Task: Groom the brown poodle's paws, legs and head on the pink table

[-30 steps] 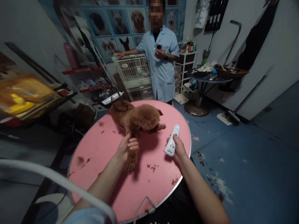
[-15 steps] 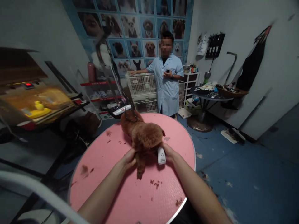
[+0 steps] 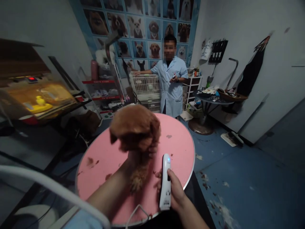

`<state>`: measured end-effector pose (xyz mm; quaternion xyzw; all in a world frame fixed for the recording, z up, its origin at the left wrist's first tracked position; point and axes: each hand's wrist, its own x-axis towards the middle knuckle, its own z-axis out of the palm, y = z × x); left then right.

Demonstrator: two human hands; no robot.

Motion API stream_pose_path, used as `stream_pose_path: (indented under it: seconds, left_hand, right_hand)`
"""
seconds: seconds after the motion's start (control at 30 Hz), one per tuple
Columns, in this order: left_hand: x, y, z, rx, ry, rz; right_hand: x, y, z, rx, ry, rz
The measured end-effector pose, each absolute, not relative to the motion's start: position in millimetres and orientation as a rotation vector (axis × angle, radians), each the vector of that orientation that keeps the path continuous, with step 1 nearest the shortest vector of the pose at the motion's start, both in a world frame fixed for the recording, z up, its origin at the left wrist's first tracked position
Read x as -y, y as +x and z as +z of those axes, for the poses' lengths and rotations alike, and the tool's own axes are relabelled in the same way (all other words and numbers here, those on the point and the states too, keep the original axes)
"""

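A round pink grooming table (image 3: 177, 127) fills the lower centre of the frame, and behind it, above centre, a person in a light-blue coat (image 3: 172, 90) stands beside a wire crate (image 3: 145, 84).

The brown curly-coated dog (image 3: 133, 122) is on the table at centre, and it shows the biggest change: half a second ago no face was clear, while its head is now turned toward the camera, tipped down, one ear hanging on each side. One front paw (image 3: 137, 184) reaches toward the lower centre of the frame.

The left hand (image 3: 134, 157) comes in from the lower left and goes under the dog's head, its fingertips showing curled on the far side; whether it grips the leg or only cups the chest, I cannot tell. It seems to be steadying the animal.

The right hand (image 3: 177, 190), at lower right of centre, is wrapped round the white hair clipper (image 3: 165, 189), thumb near the dark switch. The clipper, low against the dog half a second ago, now stands apart from the coat, blue-lit end up, so trimming looks paused while the dog is repositioned. Small hair clippings (image 3: 90, 162) lie at the table's left.
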<state>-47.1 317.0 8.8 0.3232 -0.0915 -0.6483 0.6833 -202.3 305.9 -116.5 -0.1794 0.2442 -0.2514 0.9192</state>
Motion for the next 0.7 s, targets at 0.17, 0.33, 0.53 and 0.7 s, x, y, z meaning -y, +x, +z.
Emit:
stream_pose_path:
  seconds: [0.17,0.33,0.53,0.7]
  left_hand:
    - [-321,-59,75,0.129,0.463,-1.645]
    - [-313,-87,119,0.111,0.371,-1.537]
    - [-305,-128,152,0.402,0.362,-1.208]
    - [-305,-139,164,0.503,0.26,-1.18]
  right_hand:
    - [-296,-210,-129,-0.701,-0.387,-0.755]
    - [-304,-223,-133,-0.564,-0.493,-0.807]
    - [-322,-261,-111,-0.07,-0.544,-0.581]
    - [-321,-257,-116,-0.301,-0.539,-0.67]
